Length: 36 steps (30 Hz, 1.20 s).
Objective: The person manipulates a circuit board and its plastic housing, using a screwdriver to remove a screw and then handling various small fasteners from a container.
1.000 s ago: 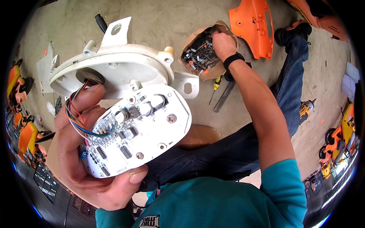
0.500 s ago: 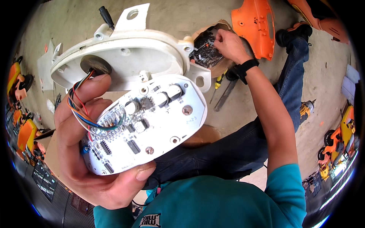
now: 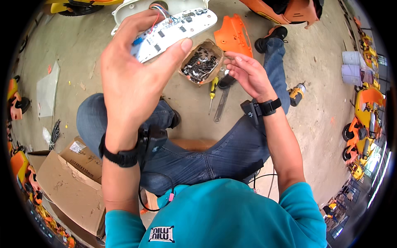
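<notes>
Left hand (image 3: 132, 76) grips a thin, white circuit board with a rounded end (image 3: 178, 33), thumb along the near edge and fingers at the far side. That board is up in the air, beyond and to the left of an open brown paper bag (image 3: 216, 68) full of small dark and shiny bits (image 3: 202, 64). Right hand (image 3: 250, 76) is just right of the bag, fingers bent; I can't tell if the tips pinch something tiny.

The board looks light and stiff, and maybe a bit slippery. Its little black parts could break, so its edges are the best place to hold. Thin coloured wires (image 3: 159, 7) look bendy and might pull loose, so don't lift by them. Left of the bag and farther off, a white plastic shell with a curved rim (image 3: 131, 11) shows behind the board; it looks hard, and its rim seems good to hold.
</notes>
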Tool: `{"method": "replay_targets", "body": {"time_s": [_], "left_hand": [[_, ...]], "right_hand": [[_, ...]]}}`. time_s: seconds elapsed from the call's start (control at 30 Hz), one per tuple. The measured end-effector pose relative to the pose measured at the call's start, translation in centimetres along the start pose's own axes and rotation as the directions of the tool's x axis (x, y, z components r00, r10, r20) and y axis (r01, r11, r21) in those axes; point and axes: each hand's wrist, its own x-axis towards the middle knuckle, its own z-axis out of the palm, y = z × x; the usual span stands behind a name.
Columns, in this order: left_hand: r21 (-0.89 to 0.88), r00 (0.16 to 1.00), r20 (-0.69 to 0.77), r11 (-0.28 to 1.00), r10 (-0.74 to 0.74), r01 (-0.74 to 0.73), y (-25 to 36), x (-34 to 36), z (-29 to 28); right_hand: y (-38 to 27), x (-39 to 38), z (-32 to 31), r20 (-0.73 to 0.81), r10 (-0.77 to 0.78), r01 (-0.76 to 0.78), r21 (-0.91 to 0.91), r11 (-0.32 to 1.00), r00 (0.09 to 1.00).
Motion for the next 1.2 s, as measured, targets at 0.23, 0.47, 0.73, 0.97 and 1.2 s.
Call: {"method": "replay_targets", "body": {"time_s": [0.23, 0.47, 0.73, 0.97, 1.2], "left_hand": [[-0.116, 0.999, 0.049, 0.993, -0.003, 0.008, 0.4, 0.5, 2.5], [-0.122, 0.989, -0.034, 0.981, 0.146, -0.15, -0.2, 1.2, 4.0], [-0.133, 0.988, -0.026, 0.979, 0.149, -0.151, 0.1, 1.3, 5.0], [-0.174, 0.967, 0.013, 0.953, 0.253, -0.247, 2.8, 0.8, 5.0], [-0.054, 0.961, 0.082, 0.964, 0.264, -0.26, 2.8, 0.6, 5.2]], "right_hand": [[-3.7, -8.1, -0.1, -0.278, -0.377, 0.265, -0.367, 0.892, 0.883], [-9.9, -13.1, 5.0, -0.229, -0.599, 0.317, -0.676, 0.665, 0.767], [-12.3, -12.1, 10.6, -0.048, -0.682, 0.484, -0.669, 0.564, 0.729], [-13.2, -10.4, 11.2, 0.13, -0.688, 0.618, -0.577, 0.534, 0.714], [-10.6, -8.3, 9.4, 0.054, -0.713, 0.66, -0.434, 0.613, 0.699]]}}
